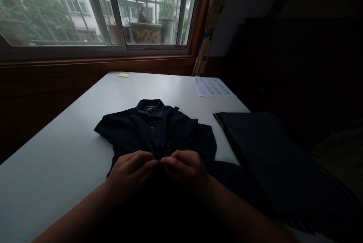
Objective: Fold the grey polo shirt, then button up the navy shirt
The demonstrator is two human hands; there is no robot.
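my left hand (132, 167) and right hand (185, 166) pinch the shirt (129, 127) at its front. two buttons (152, 127) above look fastened; lower down, it's too dark to tell.

One left hand (132, 169) and one right hand (185, 167); one dark shirt (181, 129), two buttons (152, 127) clearly visible; one table (70, 141); one yellow slip (124, 75), far; printed paper (214, 87), sheets uncountable; one dark flat item (266, 148), right.

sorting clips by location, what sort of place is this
Probably a room in a home: a barred window, a patterned curtain beside it, and a white table bearing a dark shirt.
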